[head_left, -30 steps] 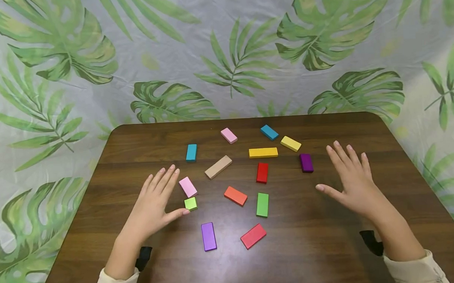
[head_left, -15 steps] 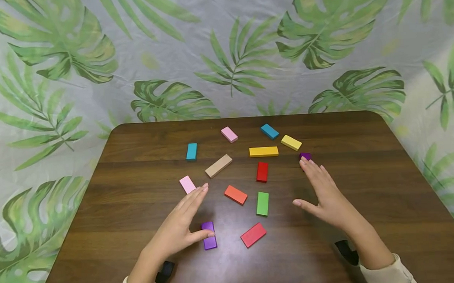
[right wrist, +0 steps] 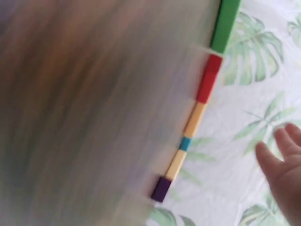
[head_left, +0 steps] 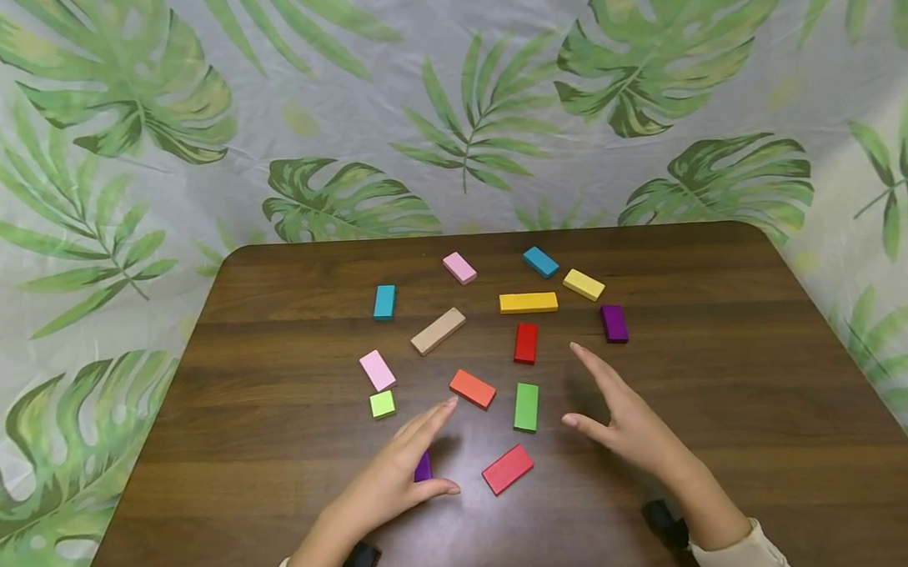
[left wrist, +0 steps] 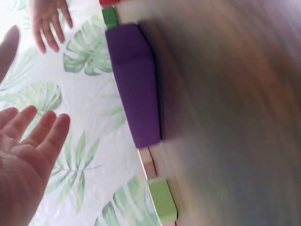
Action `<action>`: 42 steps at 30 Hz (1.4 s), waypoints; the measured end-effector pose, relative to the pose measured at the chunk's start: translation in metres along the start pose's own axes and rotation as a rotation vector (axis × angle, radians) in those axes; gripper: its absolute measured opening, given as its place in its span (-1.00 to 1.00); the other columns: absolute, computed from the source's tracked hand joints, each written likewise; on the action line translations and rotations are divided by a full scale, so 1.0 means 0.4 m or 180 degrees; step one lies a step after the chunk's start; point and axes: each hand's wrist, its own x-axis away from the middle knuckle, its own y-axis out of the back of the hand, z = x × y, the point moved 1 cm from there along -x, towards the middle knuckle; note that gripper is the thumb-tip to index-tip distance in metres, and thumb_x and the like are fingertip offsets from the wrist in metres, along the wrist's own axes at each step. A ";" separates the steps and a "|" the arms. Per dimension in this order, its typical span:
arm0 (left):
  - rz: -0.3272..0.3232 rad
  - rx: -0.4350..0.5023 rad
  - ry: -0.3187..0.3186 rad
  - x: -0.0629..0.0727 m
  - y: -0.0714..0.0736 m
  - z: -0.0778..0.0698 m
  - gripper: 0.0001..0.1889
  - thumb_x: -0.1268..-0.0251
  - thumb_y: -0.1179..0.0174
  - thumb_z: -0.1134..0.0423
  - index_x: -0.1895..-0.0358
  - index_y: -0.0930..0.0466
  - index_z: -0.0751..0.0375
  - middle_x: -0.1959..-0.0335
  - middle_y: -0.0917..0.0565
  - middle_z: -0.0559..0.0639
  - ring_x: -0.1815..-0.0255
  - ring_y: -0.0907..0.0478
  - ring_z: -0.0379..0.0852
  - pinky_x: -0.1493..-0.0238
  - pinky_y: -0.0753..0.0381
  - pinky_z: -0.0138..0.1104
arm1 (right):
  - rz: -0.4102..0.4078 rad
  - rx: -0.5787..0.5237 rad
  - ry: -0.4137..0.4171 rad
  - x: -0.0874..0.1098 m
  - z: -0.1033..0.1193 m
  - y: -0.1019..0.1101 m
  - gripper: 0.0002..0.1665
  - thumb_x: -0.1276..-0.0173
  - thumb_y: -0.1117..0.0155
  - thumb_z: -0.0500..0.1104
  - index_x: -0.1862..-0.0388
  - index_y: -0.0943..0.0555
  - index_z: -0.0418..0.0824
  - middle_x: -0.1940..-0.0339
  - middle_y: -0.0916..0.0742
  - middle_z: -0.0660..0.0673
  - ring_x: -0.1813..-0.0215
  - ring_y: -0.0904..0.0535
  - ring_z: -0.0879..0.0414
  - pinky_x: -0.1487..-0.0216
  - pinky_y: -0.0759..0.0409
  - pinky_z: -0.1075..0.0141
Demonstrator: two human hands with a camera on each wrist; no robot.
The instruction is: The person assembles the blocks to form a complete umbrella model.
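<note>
My left hand (head_left: pixel 393 477) hovers over the near left part of the table, fingers extended and thumb apart, holding nothing. It partly covers a purple block (head_left: pixel 423 468) in the head view; the left wrist view shows that purple block (left wrist: pixel 134 89) lying on the table, apart from the fingers. An orange block (head_left: pixel 473 389) lies just beyond the left fingertips. My right hand (head_left: pixel 635 427) is held above the table with straight fingers, palm turned inward. Nearest to it are a green block (head_left: pixel 526 407) and a red block (head_left: pixel 525 343). Between the hands lies a crimson block (head_left: pixel 508 469).
Farther back on the brown wooden table (head_left: pixel 276 340) are a beige block (head_left: pixel 437 332), a yellow-orange block (head_left: pixel 528 303), a dark purple block (head_left: pixel 614 324) and a pale yellow one. Pink and blue blocks and a lime cube (head_left: pixel 382 404) are scattered too. A leaf-patterned cloth (head_left: pixel 493 107) hangs behind.
Both hands have moved inward and nearer the front edge, coming closer together. The lime cube and dark purple block, covered half a second ago, show again. The blocks lie where they were.
</note>
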 end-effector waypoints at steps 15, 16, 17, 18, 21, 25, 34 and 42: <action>0.0580 0.0202 0.0228 -0.020 -0.063 0.019 -0.10 0.07 -0.37 0.13 -0.38 -0.06 0.07 -0.30 -0.24 -0.07 -0.27 -0.18 -0.16 -0.19 -0.21 -0.23 | -0.0014 -0.0351 -0.0038 -0.010 -0.023 -0.063 -0.02 -0.01 -0.39 0.03 -0.38 -0.12 0.00 -0.32 -0.29 0.02 -0.33 -0.14 0.07 -0.20 -0.16 0.00; 0.0622 0.0214 0.0198 -0.021 -0.068 0.019 -0.12 0.06 -0.36 0.13 -0.37 -0.08 0.07 -0.30 -0.24 -0.07 -0.28 -0.18 -0.16 -0.19 -0.21 -0.25 | -0.0017 -0.0372 -0.0040 -0.011 -0.026 -0.067 -0.02 0.00 -0.40 0.03 -0.37 -0.14 -0.01 -0.32 -0.30 0.02 -0.32 -0.14 0.07 -0.20 -0.16 0.00; 0.0660 0.0221 0.0155 -0.021 -0.073 0.020 -0.14 0.05 -0.35 0.14 -0.36 -0.10 0.09 -0.29 -0.25 -0.07 -0.28 -0.17 -0.16 -0.19 -0.20 -0.26 | -0.0018 -0.0404 -0.0045 -0.011 -0.029 -0.071 -0.03 0.00 -0.41 0.02 -0.37 -0.15 -0.01 -0.31 -0.31 0.01 -0.32 -0.16 0.07 -0.20 -0.17 0.01; 0.0700 0.0229 0.0112 -0.022 -0.078 0.021 -0.17 0.04 -0.35 0.15 -0.35 -0.12 0.10 -0.29 -0.25 -0.07 -0.28 -0.17 -0.17 -0.20 -0.19 -0.27 | -0.0014 -0.0427 -0.0059 -0.011 -0.032 -0.075 -0.03 0.00 -0.42 0.01 -0.36 -0.15 -0.02 -0.31 -0.32 0.01 -0.31 -0.17 0.06 -0.20 -0.17 0.01; 0.0769 0.0262 0.0001 -0.026 -0.093 0.022 -0.23 0.01 -0.33 0.17 -0.32 -0.19 0.15 -0.26 -0.28 -0.06 -0.27 -0.18 -0.17 -0.20 -0.19 -0.31 | 0.0016 -0.0512 -0.0092 -0.013 -0.041 -0.087 -0.05 0.01 -0.42 -0.02 -0.35 -0.18 -0.04 -0.29 -0.35 -0.02 -0.29 -0.21 0.05 -0.19 -0.20 0.04; 0.0801 0.0282 -0.0013 -0.032 -0.112 0.021 -0.27 0.01 -0.33 0.20 -0.29 -0.23 0.18 -0.23 -0.31 -0.05 -0.18 -0.30 -0.20 -0.16 -0.24 -0.36 | 0.0104 -0.0646 -0.0082 -0.017 -0.052 -0.104 -0.09 -0.01 -0.40 -0.04 -0.33 -0.20 -0.12 -0.27 -0.38 -0.11 -0.27 -0.27 -0.01 -0.17 -0.23 0.08; 0.0772 0.0319 0.0081 -0.040 -0.143 0.023 -0.34 -0.01 -0.32 0.27 -0.24 -0.26 0.21 -0.11 -0.39 -0.03 0.13 -0.46 -0.34 0.05 -0.36 -0.54 | 0.0188 -0.0669 -0.0083 -0.027 -0.065 -0.131 -0.15 -0.03 -0.40 -0.05 -0.28 -0.26 -0.19 -0.20 -0.45 -0.11 -0.23 -0.31 0.06 -0.18 -0.23 0.15; 0.0746 0.0904 0.0281 -0.046 -0.157 0.014 -0.36 0.00 -0.30 0.42 -0.21 -0.25 0.30 -0.12 -0.34 0.07 0.33 -0.48 -0.41 0.28 -0.44 -0.62 | 0.0183 -0.0465 -0.0027 -0.030 -0.065 -0.136 -0.17 -0.01 -0.42 -0.08 -0.26 -0.29 -0.22 -0.17 -0.46 -0.09 -0.21 -0.32 0.07 -0.16 -0.23 0.10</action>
